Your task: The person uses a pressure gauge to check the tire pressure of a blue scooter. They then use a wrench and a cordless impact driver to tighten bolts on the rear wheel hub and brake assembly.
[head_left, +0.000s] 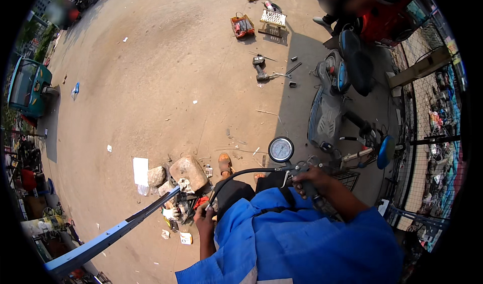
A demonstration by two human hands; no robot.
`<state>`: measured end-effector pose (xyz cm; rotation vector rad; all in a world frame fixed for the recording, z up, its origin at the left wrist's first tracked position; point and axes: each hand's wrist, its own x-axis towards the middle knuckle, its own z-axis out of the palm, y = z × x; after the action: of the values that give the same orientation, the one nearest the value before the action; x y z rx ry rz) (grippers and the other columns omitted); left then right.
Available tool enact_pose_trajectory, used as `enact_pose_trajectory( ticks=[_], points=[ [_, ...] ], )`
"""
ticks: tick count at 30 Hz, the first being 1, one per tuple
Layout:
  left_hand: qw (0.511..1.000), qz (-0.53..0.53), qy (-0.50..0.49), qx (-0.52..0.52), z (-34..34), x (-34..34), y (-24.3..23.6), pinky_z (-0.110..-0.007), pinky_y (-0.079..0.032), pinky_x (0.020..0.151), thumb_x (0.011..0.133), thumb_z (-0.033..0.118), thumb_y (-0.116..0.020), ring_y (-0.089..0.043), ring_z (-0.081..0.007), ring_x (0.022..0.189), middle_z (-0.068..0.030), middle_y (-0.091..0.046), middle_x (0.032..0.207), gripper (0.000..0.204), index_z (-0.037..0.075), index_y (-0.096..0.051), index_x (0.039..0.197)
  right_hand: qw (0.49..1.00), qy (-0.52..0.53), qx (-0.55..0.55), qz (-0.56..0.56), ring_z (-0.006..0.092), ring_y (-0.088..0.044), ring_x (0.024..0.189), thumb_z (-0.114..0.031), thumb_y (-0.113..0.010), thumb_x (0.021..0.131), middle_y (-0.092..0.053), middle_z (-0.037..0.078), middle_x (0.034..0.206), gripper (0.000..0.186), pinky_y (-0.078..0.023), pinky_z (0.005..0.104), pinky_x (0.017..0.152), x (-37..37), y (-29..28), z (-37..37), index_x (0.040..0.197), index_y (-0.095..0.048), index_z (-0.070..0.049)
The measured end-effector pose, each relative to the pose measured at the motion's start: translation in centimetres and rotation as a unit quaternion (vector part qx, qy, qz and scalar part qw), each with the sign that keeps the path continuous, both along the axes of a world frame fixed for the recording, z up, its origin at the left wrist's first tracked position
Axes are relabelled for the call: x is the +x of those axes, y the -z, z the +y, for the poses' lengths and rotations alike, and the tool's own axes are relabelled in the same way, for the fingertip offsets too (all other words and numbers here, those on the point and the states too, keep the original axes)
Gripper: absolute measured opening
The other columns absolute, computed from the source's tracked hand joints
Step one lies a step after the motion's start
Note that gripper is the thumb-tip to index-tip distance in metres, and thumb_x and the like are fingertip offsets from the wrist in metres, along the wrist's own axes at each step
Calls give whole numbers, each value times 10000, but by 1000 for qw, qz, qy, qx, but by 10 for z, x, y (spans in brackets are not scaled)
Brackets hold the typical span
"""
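Blue shirt (307, 236) nearest — right hand (313, 181) grips the inflator gun (318, 202), dial gauge (280, 149) far-left of it, black hose (242, 172) curving left — left hand (204, 219) pinching its end.

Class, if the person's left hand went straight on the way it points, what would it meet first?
For the left hand, the red item seems first in line, then the big stone. Depth is unclear, so it might pass above both.
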<state>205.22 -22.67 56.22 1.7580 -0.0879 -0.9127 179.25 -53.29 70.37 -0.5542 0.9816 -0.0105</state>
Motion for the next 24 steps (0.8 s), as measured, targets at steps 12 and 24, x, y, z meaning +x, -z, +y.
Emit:
enact_pose_trajectory(
  ticks=[12, 24],
  points=[
    [995, -58, 76, 0, -151, 230, -32, -268, -482, 642, 904, 114, -618, -602, -141, 682, -63, -605, 776, 224, -36, -602, 1069, 998, 45, 10, -34, 185, -567, 488, -115, -670, 815, -564, 90, 648, 169, -480, 328, 409, 136, -5, -68, 878, -584, 16],
    [991, 11, 131, 14, -360, 269, 0, -264, -483, 593, 960, 233, -581, -557, -130, 629, -64, -576, 784, 281, -29, -592, 1060, 988, 148, 29, -40, 185, -572, 518, -107, -657, 822, -560, 77, 652, 141, -479, 338, 433, 162, 27, -229, 837, -594, 19]
  ],
)
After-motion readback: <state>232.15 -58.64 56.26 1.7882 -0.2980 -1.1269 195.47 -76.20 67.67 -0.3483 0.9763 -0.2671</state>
